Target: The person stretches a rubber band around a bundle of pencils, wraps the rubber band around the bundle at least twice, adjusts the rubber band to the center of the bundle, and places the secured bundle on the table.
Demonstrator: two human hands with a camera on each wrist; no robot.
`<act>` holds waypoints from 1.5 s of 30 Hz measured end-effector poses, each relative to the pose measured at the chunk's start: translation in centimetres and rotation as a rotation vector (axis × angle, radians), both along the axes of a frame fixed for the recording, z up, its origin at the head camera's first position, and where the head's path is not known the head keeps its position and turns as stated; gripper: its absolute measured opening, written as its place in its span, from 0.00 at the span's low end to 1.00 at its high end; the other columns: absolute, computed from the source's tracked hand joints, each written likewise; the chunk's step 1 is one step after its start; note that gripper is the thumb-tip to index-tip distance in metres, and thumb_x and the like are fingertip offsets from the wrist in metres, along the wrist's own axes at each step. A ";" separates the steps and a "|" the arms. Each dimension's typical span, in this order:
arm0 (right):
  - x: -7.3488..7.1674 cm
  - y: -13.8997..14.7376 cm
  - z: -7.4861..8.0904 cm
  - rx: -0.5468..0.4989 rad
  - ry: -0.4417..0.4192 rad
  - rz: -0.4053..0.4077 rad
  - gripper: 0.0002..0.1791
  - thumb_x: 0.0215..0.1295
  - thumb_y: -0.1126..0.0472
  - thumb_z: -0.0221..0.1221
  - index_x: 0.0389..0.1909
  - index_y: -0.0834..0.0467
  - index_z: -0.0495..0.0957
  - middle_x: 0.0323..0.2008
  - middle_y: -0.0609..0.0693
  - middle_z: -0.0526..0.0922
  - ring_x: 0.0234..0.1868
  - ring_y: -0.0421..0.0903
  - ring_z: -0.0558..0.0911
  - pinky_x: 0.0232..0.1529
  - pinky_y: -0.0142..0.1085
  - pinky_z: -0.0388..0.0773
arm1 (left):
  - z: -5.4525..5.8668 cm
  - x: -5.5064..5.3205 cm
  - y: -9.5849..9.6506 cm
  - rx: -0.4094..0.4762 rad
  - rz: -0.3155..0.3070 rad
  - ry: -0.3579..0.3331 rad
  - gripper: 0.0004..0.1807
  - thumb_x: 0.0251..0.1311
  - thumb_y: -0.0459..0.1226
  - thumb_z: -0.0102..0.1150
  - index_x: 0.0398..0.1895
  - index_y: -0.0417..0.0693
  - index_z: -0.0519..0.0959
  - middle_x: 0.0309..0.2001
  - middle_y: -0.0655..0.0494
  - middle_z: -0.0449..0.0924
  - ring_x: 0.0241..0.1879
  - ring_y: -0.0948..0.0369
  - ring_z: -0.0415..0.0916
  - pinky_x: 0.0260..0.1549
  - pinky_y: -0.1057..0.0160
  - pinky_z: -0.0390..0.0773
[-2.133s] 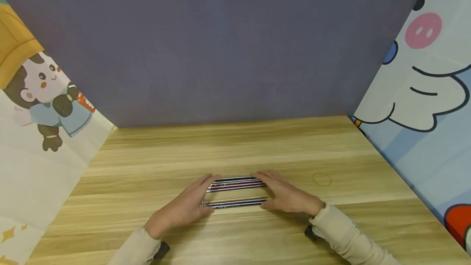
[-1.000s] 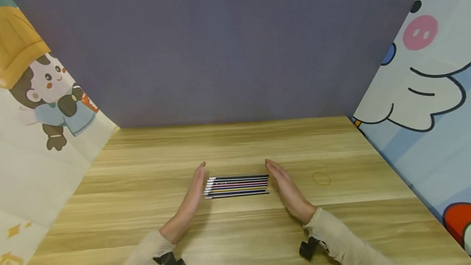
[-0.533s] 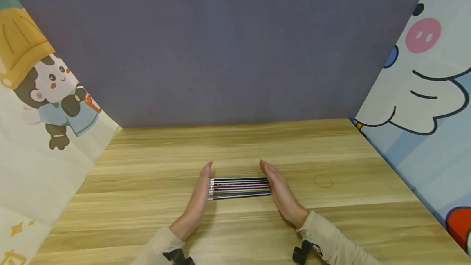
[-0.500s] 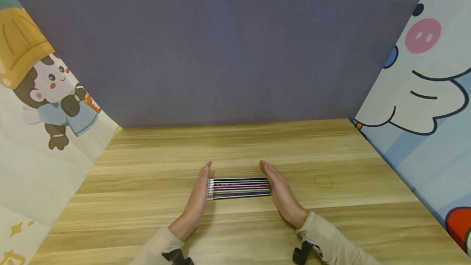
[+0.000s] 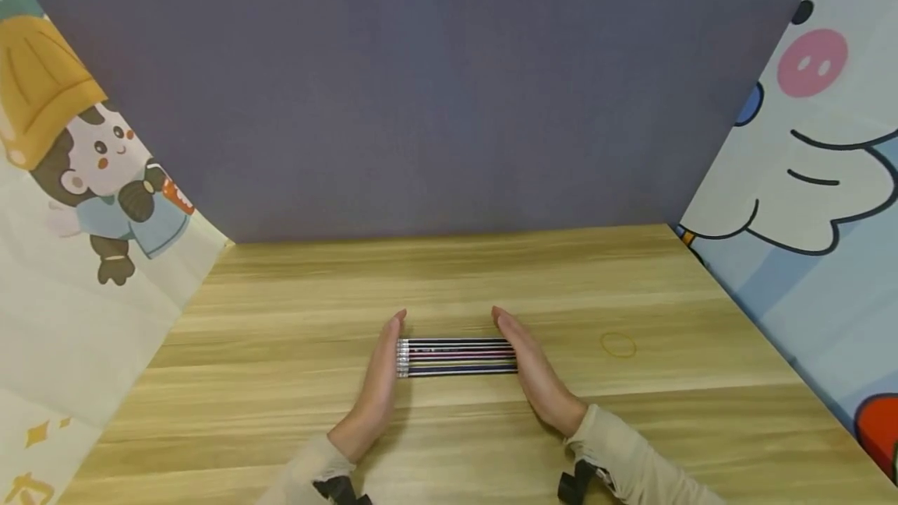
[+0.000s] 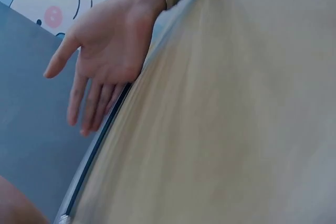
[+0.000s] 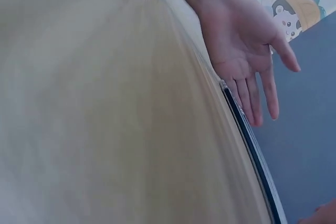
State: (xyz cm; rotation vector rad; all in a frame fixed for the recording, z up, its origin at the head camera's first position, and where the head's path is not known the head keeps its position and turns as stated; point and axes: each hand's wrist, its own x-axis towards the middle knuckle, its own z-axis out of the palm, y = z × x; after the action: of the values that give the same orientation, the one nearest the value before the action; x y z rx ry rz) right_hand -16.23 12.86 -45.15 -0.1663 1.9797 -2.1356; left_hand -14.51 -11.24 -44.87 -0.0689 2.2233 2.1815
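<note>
Several pencils [image 5: 459, 357] lie side by side in one flat row on the wooden table, striped dark, white, magenta and yellow. Their eraser ends line up at the left, against the palm side of my left hand [image 5: 379, 384]. Opposite, my right hand [image 5: 535, 369] stands on edge, its palm side at the other ends. Both hands have straight fingers pointing away from me. The left wrist view looks along a pencil [image 6: 94, 153] to the flat right palm [image 6: 113, 43]. Across the row in the right wrist view, the left palm [image 7: 236, 32] faces the camera.
A thin yellow rubber band [image 5: 618, 345] lies on the table [image 5: 316, 287] to the right of the pencils. A grey panel [image 5: 449, 100] rises at the table's back edge. Cartoon-printed walls flank both sides.
The hands held two separate groups of pencils; these now form one row. The fingers have straightened, and both palms have come inward to the ends, evening them up.
</note>
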 end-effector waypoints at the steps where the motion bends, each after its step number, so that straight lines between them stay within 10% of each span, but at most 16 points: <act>1: -0.1 0.1 0.1 0.003 -0.004 -0.001 0.38 0.78 0.38 0.40 0.79 0.54 0.49 0.79 0.48 0.49 0.79 0.47 0.43 0.79 0.49 0.34 | 0.2 -0.1 -0.1 0.013 -0.018 -0.004 0.39 0.76 0.62 0.26 0.79 0.46 0.49 0.79 0.48 0.45 0.78 0.50 0.40 0.76 0.45 0.38; 8: -0.2 0.3 0.5 -0.064 -0.022 -0.029 0.38 0.79 0.40 0.39 0.78 0.62 0.48 0.80 0.51 0.39 0.79 0.49 0.40 0.79 0.47 0.33 | 0.6 -0.4 -1.4 0.127 -0.041 -0.006 0.40 0.78 0.56 0.31 0.78 0.36 0.42 0.78 0.39 0.46 0.77 0.46 0.44 0.77 0.49 0.43; 15: -0.8 0.8 0.7 0.045 -0.030 -0.045 0.38 0.78 0.41 0.45 0.78 0.58 0.48 0.78 0.55 0.48 0.78 0.52 0.47 0.78 0.51 0.40 | 1.4 -0.1 -2.7 0.009 -0.057 -0.026 0.35 0.78 0.52 0.37 0.77 0.39 0.49 0.75 0.39 0.54 0.74 0.44 0.53 0.75 0.45 0.51; 19: -1.8 2.9 1.4 0.258 0.058 0.070 0.37 0.75 0.47 0.53 0.77 0.56 0.51 0.75 0.58 0.58 0.76 0.57 0.55 0.76 0.57 0.51 | 2.8 -0.3 -4.8 -0.225 -0.144 0.037 0.32 0.74 0.49 0.50 0.74 0.42 0.60 0.72 0.40 0.61 0.71 0.42 0.58 0.71 0.40 0.57; 25: -1.8 5.8 2.6 0.706 0.382 0.384 0.46 0.65 0.48 0.66 0.77 0.57 0.54 0.74 0.55 0.61 0.74 0.58 0.60 0.70 0.61 0.61 | 3.8 -0.5 -6.8 -0.817 -0.422 0.300 0.44 0.60 0.47 0.69 0.75 0.44 0.59 0.76 0.43 0.55 0.73 0.43 0.54 0.70 0.35 0.55; 29: -1.8 5.7 3.0 0.881 0.479 0.454 0.46 0.62 0.48 0.68 0.76 0.59 0.57 0.73 0.56 0.62 0.74 0.60 0.60 0.69 0.61 0.62 | 3.6 -0.6 -7.0 -1.010 -0.509 0.414 0.49 0.54 0.47 0.73 0.75 0.40 0.60 0.75 0.39 0.56 0.74 0.42 0.53 0.70 0.31 0.49; 45: -3.1 4.6 2.6 0.998 0.601 0.469 0.35 0.60 0.52 0.71 0.65 0.59 0.73 0.62 0.51 0.72 0.65 0.52 0.69 0.63 0.52 0.73 | 2.5 -2.2 -5.8 -1.057 -0.510 0.466 0.38 0.52 0.45 0.75 0.65 0.40 0.72 0.64 0.45 0.73 0.65 0.46 0.68 0.67 0.40 0.66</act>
State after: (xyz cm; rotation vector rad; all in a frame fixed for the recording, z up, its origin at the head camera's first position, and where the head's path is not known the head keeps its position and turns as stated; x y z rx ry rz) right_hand -19.38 17.47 -42.58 -1.0306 2.6940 -0.6946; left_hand -16.72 -17.02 -42.37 0.9310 2.9017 0.6688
